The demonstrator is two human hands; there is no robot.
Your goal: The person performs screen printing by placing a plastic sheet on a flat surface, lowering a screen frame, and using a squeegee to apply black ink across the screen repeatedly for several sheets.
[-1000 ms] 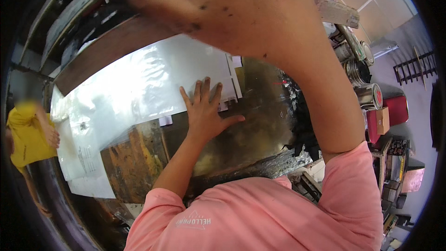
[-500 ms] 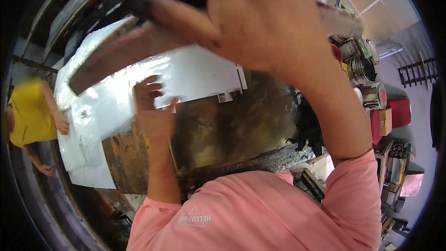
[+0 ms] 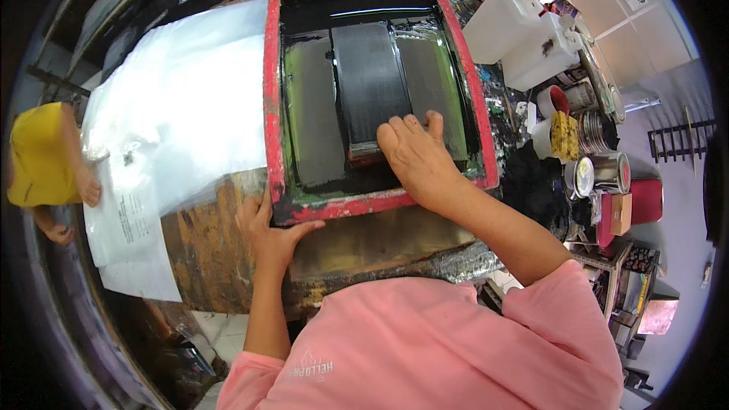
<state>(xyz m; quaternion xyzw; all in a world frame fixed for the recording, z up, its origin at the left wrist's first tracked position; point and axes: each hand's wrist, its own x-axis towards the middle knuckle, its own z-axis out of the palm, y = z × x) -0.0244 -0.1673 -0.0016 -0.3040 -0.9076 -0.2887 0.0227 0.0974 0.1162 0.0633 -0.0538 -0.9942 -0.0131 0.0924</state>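
Note:
A screen printing frame (image 3: 275,99) with worn red paint lies flat on the table in front of me, its mesh smeared with black ink. My right hand (image 3: 421,156) is closed on a squeegee (image 3: 366,155) near the frame's close side; the fingers partly cover it. Behind it a wide dark ink stripe (image 3: 372,76) runs up the mesh. At the near left corner, my left hand (image 3: 269,239) grips the frame, thumb along the near bar and fingers by the left bar, some hidden.
Clear plastic and white sheets (image 3: 175,106) cover the left of the table. A person in a yellow top (image 3: 45,152) stands there, one hand on the sheets. White jerrycans (image 3: 505,23), a yellow sponge (image 3: 564,135), paint cans (image 3: 610,172) and black rags (image 3: 535,182) crowd the right side.
The frame has come down from its raised, tilted position to lie flat. My right hand has dropped from high up to the squeegee on the mesh, and my left hand has moved to the frame's corner.

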